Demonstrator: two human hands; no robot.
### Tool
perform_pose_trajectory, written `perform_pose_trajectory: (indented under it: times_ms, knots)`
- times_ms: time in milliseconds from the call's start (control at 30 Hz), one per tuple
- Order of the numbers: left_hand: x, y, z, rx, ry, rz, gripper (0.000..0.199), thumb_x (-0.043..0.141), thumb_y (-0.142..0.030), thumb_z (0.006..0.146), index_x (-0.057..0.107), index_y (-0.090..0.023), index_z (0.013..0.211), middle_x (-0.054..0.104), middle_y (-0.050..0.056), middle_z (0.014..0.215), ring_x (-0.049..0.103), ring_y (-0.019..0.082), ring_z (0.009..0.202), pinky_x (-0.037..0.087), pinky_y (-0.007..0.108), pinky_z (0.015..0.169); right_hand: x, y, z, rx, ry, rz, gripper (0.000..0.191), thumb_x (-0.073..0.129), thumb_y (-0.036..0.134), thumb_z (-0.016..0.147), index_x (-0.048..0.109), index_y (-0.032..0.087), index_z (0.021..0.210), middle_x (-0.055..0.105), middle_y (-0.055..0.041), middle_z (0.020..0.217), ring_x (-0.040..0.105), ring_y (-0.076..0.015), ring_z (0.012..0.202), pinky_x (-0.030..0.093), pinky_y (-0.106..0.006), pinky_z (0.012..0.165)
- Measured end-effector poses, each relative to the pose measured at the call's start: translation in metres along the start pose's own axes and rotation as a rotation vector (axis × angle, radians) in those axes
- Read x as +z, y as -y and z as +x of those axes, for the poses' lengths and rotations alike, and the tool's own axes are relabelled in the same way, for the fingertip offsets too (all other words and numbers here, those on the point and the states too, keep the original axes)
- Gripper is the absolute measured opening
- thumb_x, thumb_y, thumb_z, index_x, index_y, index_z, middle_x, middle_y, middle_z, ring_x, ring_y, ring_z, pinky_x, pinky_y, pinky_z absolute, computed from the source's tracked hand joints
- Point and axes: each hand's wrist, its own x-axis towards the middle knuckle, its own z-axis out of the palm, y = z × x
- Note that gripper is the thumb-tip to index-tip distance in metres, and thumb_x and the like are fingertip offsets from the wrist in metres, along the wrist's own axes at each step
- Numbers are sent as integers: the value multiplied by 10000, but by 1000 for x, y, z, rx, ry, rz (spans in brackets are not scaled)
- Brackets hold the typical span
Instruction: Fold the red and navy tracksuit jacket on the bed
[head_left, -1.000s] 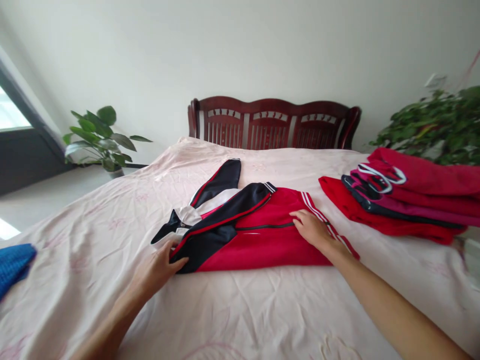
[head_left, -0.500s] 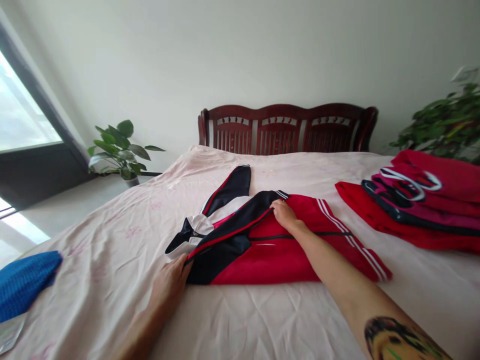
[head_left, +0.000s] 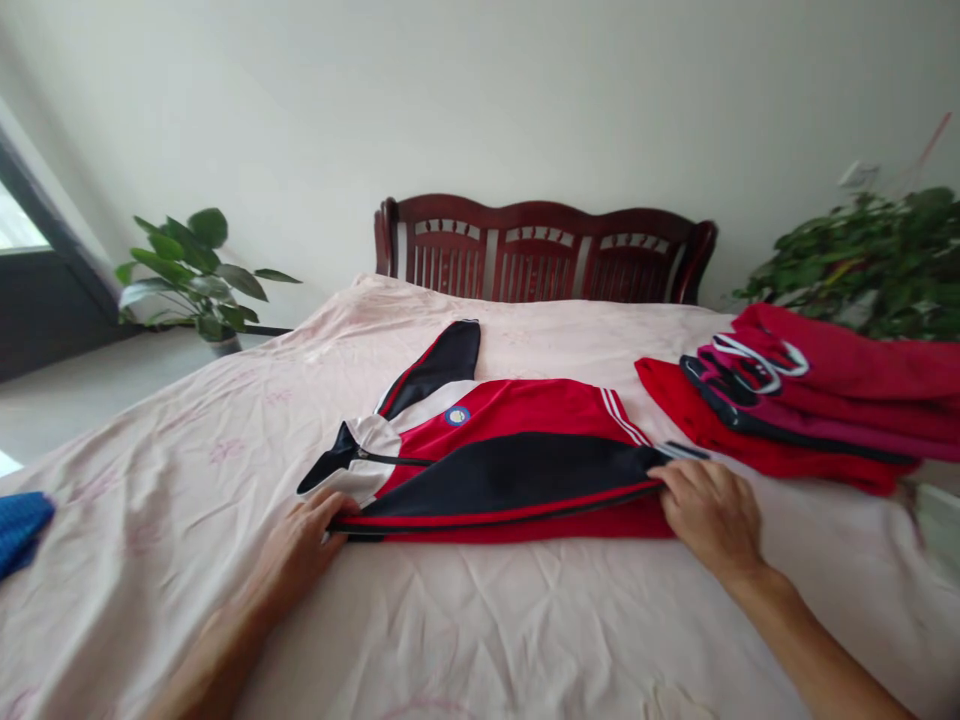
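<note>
A red, navy and white zip jacket lies front up on the pale bedsheet, its collar to the left. One navy sleeve points away toward the headboard. The near sleeve is laid lengthwise over the jacket's near side. My left hand grips the shoulder end by the collar. Near the striped hem, my right hand pinches the cuff end of the near sleeve.
Folded red, pink and dark clothes are piled at the right. A blue knitted item is at the left edge. Behind the bed are a wooden headboard and potted plants.
My right hand has drawn the near sleeve's cuff right and toward me, so the sleeve now runs straight along the near side. My left hand stays at the shoulder. The view has shifted right.
</note>
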Motion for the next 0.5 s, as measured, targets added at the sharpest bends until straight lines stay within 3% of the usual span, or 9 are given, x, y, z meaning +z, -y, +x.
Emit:
perform_pose_trajectory:
  times_ms: [67,133,233,333,400,500]
  knots:
    - [-2,-4,1,4,-12,14,164,493,-185,794,621,-249,875,661,22,953,630,199,883,464,314,795,10,-8,-23,34,52,11,256,571,81,783,718,237,925,675,-45,930,553,-253,923,388,-382,789]
    - [-3,-8,1,-17,-44,47,130,475,-192,788,589,-242,826,640,21,913,614,198,834,455,312,749,18,-15,-28,90,53,65,262,552,64,754,703,228,891,665,-47,909,564,-241,889,407,-367,766]
    - [-2,-9,0,-55,-122,102,110,463,-219,797,569,-244,814,621,20,906,599,201,799,448,314,728,17,-21,-15,155,-45,147,245,525,49,745,679,214,838,646,-49,872,581,-218,832,440,-347,757]
    - [-2,-4,-1,-106,-169,136,121,451,-245,817,571,-250,833,624,20,921,609,210,817,450,315,734,2,-20,-9,166,-174,198,251,499,26,737,657,209,805,635,-60,889,596,-228,893,463,-362,838]
    - [0,2,-1,-154,-155,130,116,461,-270,816,571,-251,846,637,18,913,623,215,815,455,312,711,-5,-15,-19,93,-111,261,288,471,-2,703,639,217,787,640,-52,894,597,-231,922,467,-376,877]
    - [5,15,1,-209,-113,66,141,501,-315,798,580,-251,896,666,6,889,648,225,822,474,306,692,-4,-8,-46,-4,86,351,375,444,-9,659,643,228,872,664,-36,962,603,-229,981,481,-385,912]
